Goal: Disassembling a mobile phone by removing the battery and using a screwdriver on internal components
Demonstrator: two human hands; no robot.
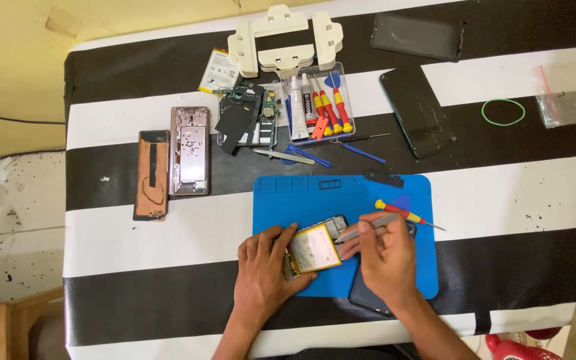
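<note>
**Opened phone on the mat: where we could slip**

We work at a desk (pixel 501 200) covered in black and white stripes, with a blue mat (pixel 281 193) near its front edge. On the mat lies an opened phone (pixel 315 248), its yellow-edged battery (pixel 313 249) face up. Our left hand (pixel 266 263) steadies the phone from the left, fingers (pixel 287 241) spread along its edge. Our right hand (pixel 385 257) is closed around metal tweezers (pixel 367 228) whose tips reach toward the upper right corner of the battery.

We judge the chief risk to be the pointed tips: pressed too hard, they could pierce or bend the battery, or scratch the board beside it. If the left hand's hold loosens, the phone could slide on the mat. A red and yellow screwdriver (pixel 401 213) lies just beside the right hand and could be knocked off the mat.
</note>
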